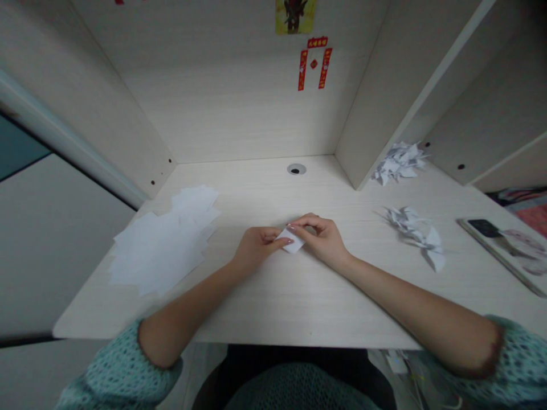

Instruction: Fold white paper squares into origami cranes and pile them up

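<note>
A small folded piece of white paper (293,244) is held between both hands, just above the middle of the desk. My left hand (258,246) pinches its left side, thumb lying on top. From the right, my right hand (319,236) grips the upper edge between thumb and fingers. The fingers behind the paper are partly hidden. To the left lies a spread stack of flat white paper sheets (164,245). Folded white paper pieces (416,230) sit in a loose row right of my right hand.
Another heap of folded papers (400,162) lies behind the upright divider (380,114). A phone (506,250) rests at the far right. The desk (273,307) has a round cable hole (296,169) near the back panel, which bears red stickers (314,64).
</note>
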Demonstrator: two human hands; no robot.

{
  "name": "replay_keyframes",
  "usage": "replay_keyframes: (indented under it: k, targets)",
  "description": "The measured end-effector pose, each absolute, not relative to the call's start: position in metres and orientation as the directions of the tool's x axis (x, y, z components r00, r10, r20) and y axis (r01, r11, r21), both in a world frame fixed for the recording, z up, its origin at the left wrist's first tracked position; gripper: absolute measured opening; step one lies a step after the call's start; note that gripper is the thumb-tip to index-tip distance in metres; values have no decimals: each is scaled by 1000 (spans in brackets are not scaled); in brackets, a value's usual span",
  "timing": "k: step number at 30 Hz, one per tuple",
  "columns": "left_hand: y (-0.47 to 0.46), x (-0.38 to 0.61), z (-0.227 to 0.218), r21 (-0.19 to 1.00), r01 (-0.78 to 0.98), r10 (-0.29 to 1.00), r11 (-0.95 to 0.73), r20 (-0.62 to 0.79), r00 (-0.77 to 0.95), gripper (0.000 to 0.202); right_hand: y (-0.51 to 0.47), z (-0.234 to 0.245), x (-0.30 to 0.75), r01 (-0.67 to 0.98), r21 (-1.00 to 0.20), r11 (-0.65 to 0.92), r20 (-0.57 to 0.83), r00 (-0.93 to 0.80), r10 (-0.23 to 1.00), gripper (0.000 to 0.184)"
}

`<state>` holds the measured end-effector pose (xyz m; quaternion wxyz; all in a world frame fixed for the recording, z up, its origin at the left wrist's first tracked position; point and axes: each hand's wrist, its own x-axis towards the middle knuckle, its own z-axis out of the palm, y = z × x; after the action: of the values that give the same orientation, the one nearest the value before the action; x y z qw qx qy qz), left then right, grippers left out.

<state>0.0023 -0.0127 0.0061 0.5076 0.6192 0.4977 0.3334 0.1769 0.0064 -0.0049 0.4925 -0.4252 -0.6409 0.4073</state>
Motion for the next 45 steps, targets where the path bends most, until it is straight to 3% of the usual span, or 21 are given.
replay_keyframes:
  k: [10,31,39,42,45]
  targets:
    - [-1,-1,2,985,137,986,104,-120,114,30,11,-13,178,174,-950,261,237,-150,960,26]
    - [-2,-1,1,986,156,986,64,-86,141,30,10,-9,175,78,-983,167,157,-120,980,25]
    - [3,-4,0,979,196,985,50,-81,153,34,16,-12,179,8,-992,125,120,-228,966,28]
    - [2,-4,2,981,186,987,47,-74,144,35,15,-11,180,67,-980,185,168,-207,964,26]
    - [0,-3,4,982,181,987,46,-72,141,36,11,-6,180,173,-930,324,300,-147,942,21]
